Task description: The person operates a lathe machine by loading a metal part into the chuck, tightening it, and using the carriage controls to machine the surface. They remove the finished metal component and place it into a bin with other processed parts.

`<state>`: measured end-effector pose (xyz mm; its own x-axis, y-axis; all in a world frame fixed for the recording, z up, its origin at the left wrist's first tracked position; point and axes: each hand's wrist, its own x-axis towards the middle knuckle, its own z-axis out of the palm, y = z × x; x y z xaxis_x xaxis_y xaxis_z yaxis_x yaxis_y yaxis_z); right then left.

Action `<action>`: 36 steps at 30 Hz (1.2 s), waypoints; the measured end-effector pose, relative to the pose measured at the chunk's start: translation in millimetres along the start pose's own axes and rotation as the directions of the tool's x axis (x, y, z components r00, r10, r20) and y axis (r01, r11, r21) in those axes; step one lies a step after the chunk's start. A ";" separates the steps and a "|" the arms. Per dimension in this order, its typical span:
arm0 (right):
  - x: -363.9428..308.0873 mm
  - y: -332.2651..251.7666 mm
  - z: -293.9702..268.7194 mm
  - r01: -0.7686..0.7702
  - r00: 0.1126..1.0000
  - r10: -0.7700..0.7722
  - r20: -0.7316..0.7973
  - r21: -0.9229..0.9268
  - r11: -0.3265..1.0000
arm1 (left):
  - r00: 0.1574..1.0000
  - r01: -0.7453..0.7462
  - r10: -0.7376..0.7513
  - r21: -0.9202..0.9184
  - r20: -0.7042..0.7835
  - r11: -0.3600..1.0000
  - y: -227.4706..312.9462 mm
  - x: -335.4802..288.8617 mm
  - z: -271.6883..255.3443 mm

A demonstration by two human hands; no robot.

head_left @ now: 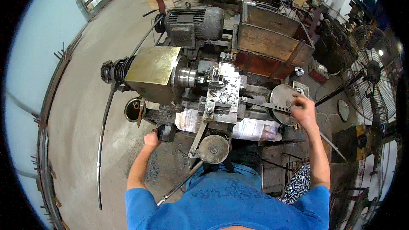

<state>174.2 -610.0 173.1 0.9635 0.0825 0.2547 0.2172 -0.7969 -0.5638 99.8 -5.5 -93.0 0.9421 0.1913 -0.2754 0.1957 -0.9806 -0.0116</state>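
Note:
My left hand (152, 139) is closed at the front left of a small lathe, against a dark block (166, 133) on its bed. What its fingers grip is hidden. My right hand (304, 111) is raised over a round metal disc (283, 95) at the lathe's right, beside a flat bar with a row of holes (260, 102). Its fingers are curled together; anything between them is too small to make out. Between my hands sit the shiny chuck (186, 77) and the tool slide (226, 91), strewn with metal chips. A second round disc (214, 149) with a lever stands nearest my body.
An electric motor (194, 23) and a wooden box (272, 38) stand behind the lathe. A caged fan (370, 70) is at the right. Small metal parts (298, 183) are heaped by my right elbow. An oil pot (134, 110) with a brush is at the left.

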 end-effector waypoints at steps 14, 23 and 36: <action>-218.9 243.0 -34.6 -0.623 0.732 0.618 -0.287 -0.649 0.437 | 0.921 0.013 0.121 -0.340 0.369 0.940 6.3 -123.8 -68.5; -299.2 129.9 33.7 -0.749 0.617 0.748 -0.245 -0.474 0.462 | 0.882 0.101 0.214 -0.613 0.420 0.783 90.5 -234.8 -67.7; -291.5 95.3 44.2 -0.751 0.620 0.738 -0.267 -0.472 0.462 | 0.907 0.075 0.222 -0.655 0.358 0.752 95.6 -230.0 -63.8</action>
<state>-79.1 -683.5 10.4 0.7163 -0.6961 -0.0483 -0.6974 -0.7120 -0.0811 -80.8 -140.4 30.5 0.8002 -0.0601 -0.5967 0.3958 -0.6945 0.6008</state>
